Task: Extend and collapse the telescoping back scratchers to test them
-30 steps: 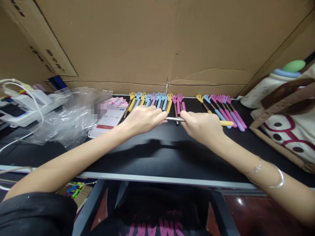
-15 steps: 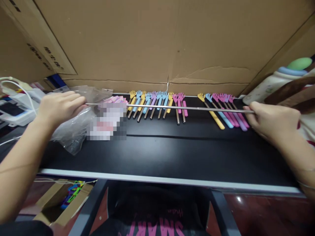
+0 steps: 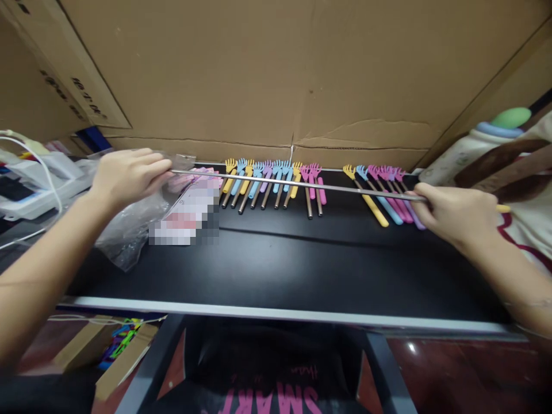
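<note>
A thin metal telescopic back scratcher [image 3: 276, 182] is stretched out between my two hands, above the black table. My left hand [image 3: 131, 179] is closed around its thinner end, and the claw there is hidden. Around the thicker end my right hand [image 3: 459, 214] is wrapped; a bit of yellow handle [image 3: 502, 208] sticks out past it. Behind the rod lies a row of back scratchers with yellow, blue, purple and pink claws [image 3: 259, 168]. Farther right, a second group with long coloured handles [image 3: 375, 210] lies slanted near my right hand.
Clear plastic bags [image 3: 129, 230] and pink printed packaging [image 3: 185, 207], partly blurred, lie at left. White devices with cables [image 3: 38, 184] sit beyond. Cardboard [image 3: 310, 75] walls the back. A bottle with a green top [image 3: 470, 149] stands right. Below is an open carton [image 3: 125, 362].
My hands have come closer together, the left moving right and the right moving left. A shorter length of rod shows between them, and the yellow handle end has come into sight.
</note>
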Available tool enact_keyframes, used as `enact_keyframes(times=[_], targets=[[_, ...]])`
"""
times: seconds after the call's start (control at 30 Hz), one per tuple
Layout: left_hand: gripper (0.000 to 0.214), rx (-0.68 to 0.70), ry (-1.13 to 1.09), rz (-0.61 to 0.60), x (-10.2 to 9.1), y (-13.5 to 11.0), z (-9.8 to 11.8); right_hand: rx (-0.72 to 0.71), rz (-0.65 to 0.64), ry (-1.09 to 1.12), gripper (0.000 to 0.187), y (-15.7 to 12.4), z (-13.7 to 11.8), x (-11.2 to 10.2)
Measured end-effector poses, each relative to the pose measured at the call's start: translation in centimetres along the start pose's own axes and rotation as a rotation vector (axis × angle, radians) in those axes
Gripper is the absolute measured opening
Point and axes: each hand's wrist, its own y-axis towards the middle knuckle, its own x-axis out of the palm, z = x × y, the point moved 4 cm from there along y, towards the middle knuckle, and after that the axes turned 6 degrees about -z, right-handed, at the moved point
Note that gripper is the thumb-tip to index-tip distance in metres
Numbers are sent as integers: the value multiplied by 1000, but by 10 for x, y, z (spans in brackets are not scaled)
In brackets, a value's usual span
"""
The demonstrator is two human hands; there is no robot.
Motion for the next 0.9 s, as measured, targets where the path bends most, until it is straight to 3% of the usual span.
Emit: enact_keyframes(times=[0.07, 0.27, 0.33, 0.4, 0.5, 0.57, 0.73, 0.8, 0.9], targets=[[34, 50, 14, 41, -7, 16, 35, -95, 29, 46, 31, 2, -30, -11], [33, 143, -162, 154, -52, 64, 168, -367, 54, 216, 33, -4, -142, -57], [33, 169, -183, 160, -61, 73, 190, -391, 49, 235, 35, -8, -161, -67], [34, 196, -171, 156, -64, 77, 195, -398, 51, 226, 38, -11, -166, -70], [38, 221, -98, 134, -59, 78, 178, -380, 52, 188, 40, -10, -153, -65], [40, 201, -43, 112, -52, 73, 151, -327, 54, 140, 40, -6, -130, -58], [40, 23, 22, 85, -34, 37, 49, -133, 40, 10, 35, 2, -33, -27], [41, -99, 6, 84, -29, 21, 13, 21, 78, -68, 31, 2, 9, -14], [40, -191, -1, 31, -23, 6, -12, 159, 25, -124, 29, 0, 50, 7]])
